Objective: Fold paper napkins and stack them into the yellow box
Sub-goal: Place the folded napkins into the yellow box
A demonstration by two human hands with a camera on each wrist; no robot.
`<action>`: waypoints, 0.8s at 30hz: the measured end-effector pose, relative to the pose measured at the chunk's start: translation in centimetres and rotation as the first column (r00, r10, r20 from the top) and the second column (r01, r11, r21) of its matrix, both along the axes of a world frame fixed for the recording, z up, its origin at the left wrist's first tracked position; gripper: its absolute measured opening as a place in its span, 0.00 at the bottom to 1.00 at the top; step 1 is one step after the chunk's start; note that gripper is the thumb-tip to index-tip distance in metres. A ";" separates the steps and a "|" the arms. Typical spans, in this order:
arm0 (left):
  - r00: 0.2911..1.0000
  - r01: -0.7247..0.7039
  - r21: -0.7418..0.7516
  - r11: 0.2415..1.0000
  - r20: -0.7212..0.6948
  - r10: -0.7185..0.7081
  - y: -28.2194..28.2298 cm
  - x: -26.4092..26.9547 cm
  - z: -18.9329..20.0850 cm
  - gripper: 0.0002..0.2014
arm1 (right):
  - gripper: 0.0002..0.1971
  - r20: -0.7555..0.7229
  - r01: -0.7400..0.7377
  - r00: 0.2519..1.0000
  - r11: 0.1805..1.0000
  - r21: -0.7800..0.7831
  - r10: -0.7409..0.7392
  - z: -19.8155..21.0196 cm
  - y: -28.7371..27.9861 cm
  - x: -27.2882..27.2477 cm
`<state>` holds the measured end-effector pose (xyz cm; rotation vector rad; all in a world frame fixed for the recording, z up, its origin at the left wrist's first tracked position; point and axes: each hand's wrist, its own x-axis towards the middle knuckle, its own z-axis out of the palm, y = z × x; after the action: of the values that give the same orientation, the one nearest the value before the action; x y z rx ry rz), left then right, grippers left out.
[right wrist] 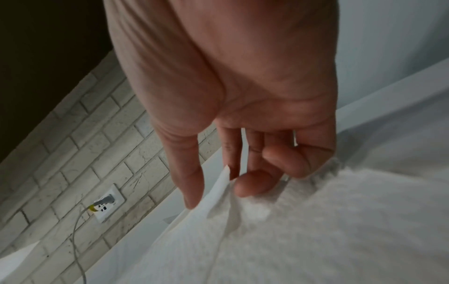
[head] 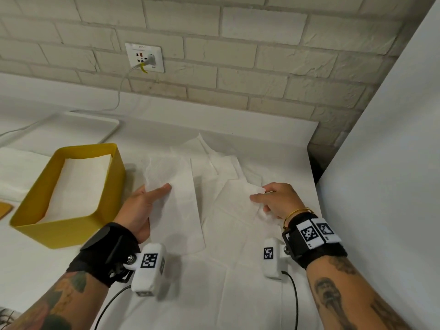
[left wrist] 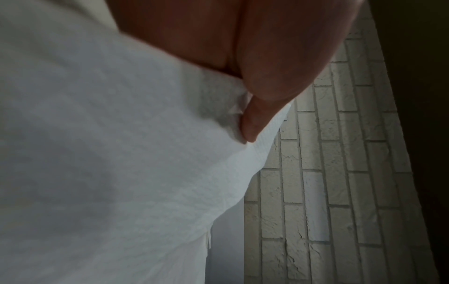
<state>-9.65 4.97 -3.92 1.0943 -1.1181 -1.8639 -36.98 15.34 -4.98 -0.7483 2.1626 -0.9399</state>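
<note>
my left hand [head: 140,208] pinches the folded napkin [head: 176,201] just right of the yellow box [head: 69,194], edges lifted. my right hand [head: 276,201] pinches a flat napkin's [head: 233,210] corner, farther right of the box.

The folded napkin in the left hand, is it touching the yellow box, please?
Apart. The head view shows bare white table between the folded napkin, held by the left hand, and the yellow box.

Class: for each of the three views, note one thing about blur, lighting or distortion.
Head view: wide-angle bends the brick wall; bright, even light. Left wrist view: dim, the napkin close and soft. Right wrist view: near napkin blurred, socket sharper.
</note>
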 end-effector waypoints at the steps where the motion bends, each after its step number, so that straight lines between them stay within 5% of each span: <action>1: 1.000 0.002 0.003 1.000 0.000 -0.002 0.1 -0.1 0.0 0.07 | 0.09 -0.016 -0.002 1.000 1.000 -0.014 0.001 -0.2 0.0 0.0; 8: 1.000 -0.013 -0.011 1.000 0.002 0.013 -0.1 0.0 0.3 0.07 | 0.04 -0.125 0.049 0.987 0.932 -0.359 -0.100 0.8 0.1 0.3; 11: 1.000 -0.019 -0.018 1.000 -0.009 0.018 -0.2 -0.1 0.7 0.07 | 0.04 0.210 0.185 0.974 0.834 -0.520 -0.085 2.9 -0.2 0.6; 14: 1.000 -0.018 -0.017 1.000 -0.014 0.017 0.0 -0.4 0.9 0.07 | 0.04 0.551 0.289 0.822 0.728 -0.622 0.143 5.1 -0.2 0.9; 19: 0.999 0.014 0.022 1.000 -0.052 -0.013 0.9 -1.3 1.3 0.11 | 0.11 0.604 0.227 0.703 0.687 -0.691 0.375 7.0 -0.1 2.2; 24: 0.989 0.122 0.087 0.989 -0.100 -0.113 2.6 -2.9 1.9 0.16 | 0.07 0.576 0.190 0.772 0.768 -0.611 0.268 6.4 -0.9 4.9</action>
<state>-12.58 7.60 -1.99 0.9987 -1.0713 -2.0563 -32.09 14.47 1.44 -0.6347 1.1891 -1.6725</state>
